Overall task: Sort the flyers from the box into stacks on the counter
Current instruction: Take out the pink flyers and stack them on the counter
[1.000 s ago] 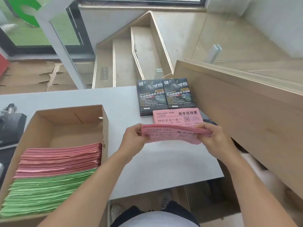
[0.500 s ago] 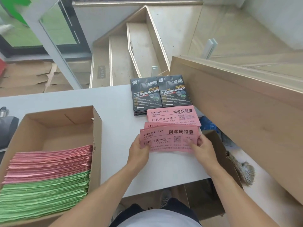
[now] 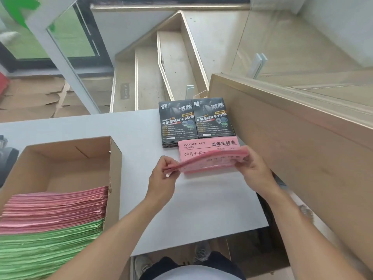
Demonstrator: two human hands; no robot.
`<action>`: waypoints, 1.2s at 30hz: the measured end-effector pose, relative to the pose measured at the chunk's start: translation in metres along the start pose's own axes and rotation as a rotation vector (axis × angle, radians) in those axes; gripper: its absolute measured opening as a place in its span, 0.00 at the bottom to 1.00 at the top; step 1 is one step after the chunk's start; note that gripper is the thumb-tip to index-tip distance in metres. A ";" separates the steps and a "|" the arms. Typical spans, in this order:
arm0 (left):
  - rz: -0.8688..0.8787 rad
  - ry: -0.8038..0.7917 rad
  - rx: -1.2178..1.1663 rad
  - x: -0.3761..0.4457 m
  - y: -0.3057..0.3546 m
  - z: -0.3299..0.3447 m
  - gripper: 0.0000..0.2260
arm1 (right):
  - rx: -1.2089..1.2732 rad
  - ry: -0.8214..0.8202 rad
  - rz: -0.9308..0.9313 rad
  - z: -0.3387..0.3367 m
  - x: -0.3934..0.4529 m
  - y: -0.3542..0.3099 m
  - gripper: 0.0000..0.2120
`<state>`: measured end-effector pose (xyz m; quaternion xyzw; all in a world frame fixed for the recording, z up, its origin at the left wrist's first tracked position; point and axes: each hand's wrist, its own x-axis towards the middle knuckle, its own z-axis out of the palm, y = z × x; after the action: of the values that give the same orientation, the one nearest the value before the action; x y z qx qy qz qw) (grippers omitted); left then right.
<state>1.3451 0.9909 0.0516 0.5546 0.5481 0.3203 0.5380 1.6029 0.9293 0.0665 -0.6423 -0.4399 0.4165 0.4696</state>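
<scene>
since half a second ago the bundle of pink flyers (image 3: 212,161) has been tipped from lying face-up to nearly edge-on, and it has been lifted a little off the counter (image 3: 129,128). its left end is pinched by the left hand (image 3: 161,176), thumb and fingers curled round the corner. its right end is gripped by the right hand (image 3: 255,171), fingers wrapped over the top edge. the bundle is held just above the near edge of the pink stack (image 3: 209,147) that lies on the counter, so the lower half of that stack's top sheet is covered. dark printing can be seen on the stack's top sheet; the print on the held bundle is blurred.

just beyond the pink stack, touching its far edge, two piles of black flyers (image 3: 194,119) are laid side by side on the counter, right up against the wooden panel (image 3: 302,150) on the right.

on the left, the cardboard box (image 3: 116,158) is seen standing open on the counter. its near part is filled with pink flyers in the box (image 3: 54,209), stacked on the far side, and green flyers in the box (image 3: 50,247), stacked on the near side, the two colours touching. the far part of the box floor is bare cardboard.

beyond the counter's far edge, steps (image 3: 161,63) are seen leading down, with flattened cardboard (image 3: 40,98) spread on the floor at the far left. a dark object (image 3: 8,158) is partly seen at the left edge; what it is cannot be told.
</scene>
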 end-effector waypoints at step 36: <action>-0.187 0.078 0.304 0.061 -0.002 0.041 0.35 | -0.752 0.187 0.264 0.011 0.064 -0.005 0.30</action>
<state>1.3952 1.0383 0.0271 0.5633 0.6599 0.2034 0.4538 1.6085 0.9936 0.0611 -0.8551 -0.4310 0.2230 0.1825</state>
